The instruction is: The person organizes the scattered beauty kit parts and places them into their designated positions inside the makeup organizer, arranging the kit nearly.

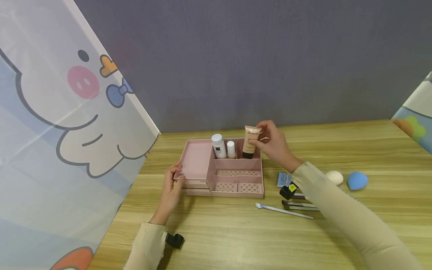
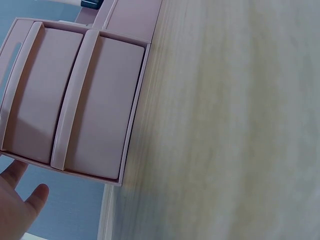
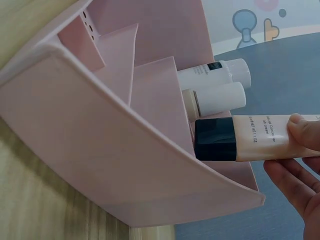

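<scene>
A pink desktop organizer (image 1: 195, 159) stands on the wooden table, with two drawers in its left front and open compartments on the right. My right hand (image 1: 274, 144) pinches a beige BB cream tube (image 1: 250, 144) between thumb and fingers. The tube is held black cap down, its cap at the mouth of the back right compartment. Beside it, a white bottle (image 1: 219, 147) and a smaller white-capped bottle (image 1: 231, 149) stand in the back row. My left hand (image 1: 171, 189) rests against the organizer's left side, fingertips at its edge, thumb near the front corner.
Right of the organizer lie a small blue packet (image 1: 284, 179), several makeup brushes (image 1: 285, 211), a white egg-shaped sponge (image 1: 335, 177) and a blue sponge (image 1: 357, 180). The right forearm passes over part of them. A grey wall (image 1: 256, 67) rises behind the table.
</scene>
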`<move>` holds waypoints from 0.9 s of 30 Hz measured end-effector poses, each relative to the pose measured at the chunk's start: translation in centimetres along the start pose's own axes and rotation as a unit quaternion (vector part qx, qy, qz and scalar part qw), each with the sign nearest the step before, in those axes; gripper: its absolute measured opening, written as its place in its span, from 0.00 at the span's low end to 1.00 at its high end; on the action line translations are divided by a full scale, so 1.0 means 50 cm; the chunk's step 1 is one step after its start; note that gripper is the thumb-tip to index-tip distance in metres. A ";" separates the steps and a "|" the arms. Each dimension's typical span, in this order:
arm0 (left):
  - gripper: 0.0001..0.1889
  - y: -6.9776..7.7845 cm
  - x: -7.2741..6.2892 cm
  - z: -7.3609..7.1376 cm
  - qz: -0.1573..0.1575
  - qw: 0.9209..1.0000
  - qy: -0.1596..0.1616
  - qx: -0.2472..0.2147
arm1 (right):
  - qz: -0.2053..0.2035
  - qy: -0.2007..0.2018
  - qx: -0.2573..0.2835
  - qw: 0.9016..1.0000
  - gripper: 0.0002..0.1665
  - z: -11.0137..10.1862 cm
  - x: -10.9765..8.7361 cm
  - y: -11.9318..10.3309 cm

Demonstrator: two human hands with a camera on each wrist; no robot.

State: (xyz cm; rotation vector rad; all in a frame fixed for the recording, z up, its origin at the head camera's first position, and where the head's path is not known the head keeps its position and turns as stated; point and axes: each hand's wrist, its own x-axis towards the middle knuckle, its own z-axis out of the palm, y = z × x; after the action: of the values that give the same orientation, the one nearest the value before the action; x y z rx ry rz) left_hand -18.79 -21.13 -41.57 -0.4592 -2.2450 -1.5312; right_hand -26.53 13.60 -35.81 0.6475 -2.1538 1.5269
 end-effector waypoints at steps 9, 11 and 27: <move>0.11 0.001 0.000 -0.001 -0.002 1.000 0.001 0.004 | 0.007 -0.018 0.001 1.000 0.26 0.008 -0.002 0.005; 0.11 0.001 0.000 0.000 -0.001 1.000 0.001 0.004 | 0.012 -0.028 -0.002 1.000 0.25 0.011 -0.004 0.007; 0.11 0.001 0.000 0.001 0.002 1.000 0.002 0.006 | -0.028 -0.076 -0.049 0.996 0.25 0.028 -0.009 0.025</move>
State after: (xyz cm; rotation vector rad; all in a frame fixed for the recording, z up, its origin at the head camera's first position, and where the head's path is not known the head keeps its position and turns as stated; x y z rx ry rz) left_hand -18.78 -21.08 -41.57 -0.4575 -2.2468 -1.5153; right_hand -27.02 12.70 -37.46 0.8065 -2.2859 1.3747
